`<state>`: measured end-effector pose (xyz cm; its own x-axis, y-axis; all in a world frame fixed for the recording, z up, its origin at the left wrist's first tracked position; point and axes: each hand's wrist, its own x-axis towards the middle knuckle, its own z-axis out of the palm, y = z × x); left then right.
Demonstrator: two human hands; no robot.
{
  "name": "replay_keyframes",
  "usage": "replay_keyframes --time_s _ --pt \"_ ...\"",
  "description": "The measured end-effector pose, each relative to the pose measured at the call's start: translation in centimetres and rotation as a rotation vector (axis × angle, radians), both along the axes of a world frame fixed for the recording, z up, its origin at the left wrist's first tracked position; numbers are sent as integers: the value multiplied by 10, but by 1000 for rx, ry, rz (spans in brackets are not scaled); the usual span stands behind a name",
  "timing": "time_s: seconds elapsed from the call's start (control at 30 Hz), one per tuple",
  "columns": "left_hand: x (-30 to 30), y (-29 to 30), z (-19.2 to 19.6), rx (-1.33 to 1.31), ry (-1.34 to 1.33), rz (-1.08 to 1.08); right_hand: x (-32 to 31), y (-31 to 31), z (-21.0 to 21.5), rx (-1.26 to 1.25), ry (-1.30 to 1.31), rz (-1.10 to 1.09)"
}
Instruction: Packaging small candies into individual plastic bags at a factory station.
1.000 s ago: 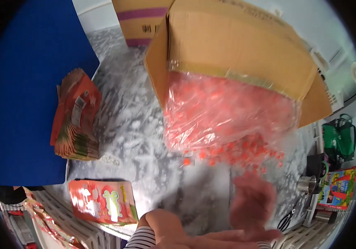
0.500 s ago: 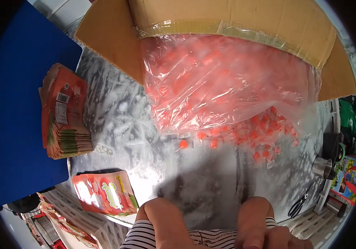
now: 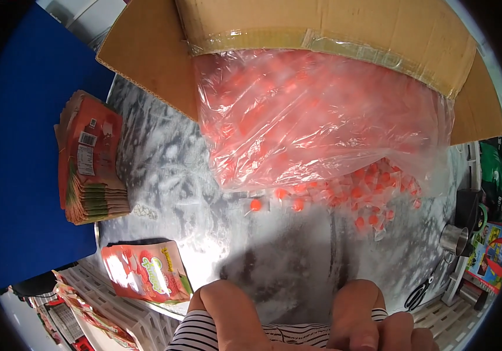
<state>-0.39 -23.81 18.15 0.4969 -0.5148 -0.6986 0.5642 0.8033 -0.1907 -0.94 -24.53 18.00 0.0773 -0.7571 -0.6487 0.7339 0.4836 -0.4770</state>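
Both my forearms fold back toward my body at the lower edge, elbows resting over the front of the table [image 3: 286, 292]. My left hand [image 3: 400, 333] lies across my right arm [image 3: 350, 304], its bent fingers closed over it near the striped sleeve. My right hand is hidden below the picture's edge. Ahead of the elbows, several small clear-wrapped red candies [image 3: 356, 193] lie scattered on the table. They spread from a clear plastic bag [image 3: 298, 128] full of more candies, which sticks out of an open cardboard box [image 3: 333, 26]. Neither hand touches them.
A stack of red pouches [image 3: 96, 158] stands at left beside a blue panel [image 3: 23, 152]. Nearer, a single red pouch [image 3: 145, 272] lies flat by a small clear packet [image 3: 144, 212]. At right are black scissors [image 3: 419, 294], a metal cup [image 3: 454, 238] and a green bag [image 3: 494, 172].
The view has shifted very slightly, so box, candies and arms sit a few pixels off. My arms and the things on the table otherwise stay as they were.
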Motion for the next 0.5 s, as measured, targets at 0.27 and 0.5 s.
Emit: replay_keyframes --time_s 0.27,0.5 --pt "8 -4 1 75 264 24 1 14 -8 14 22 42" --pt "-148 186 -60 133 493 31 -14 10 -7 17 39 70"
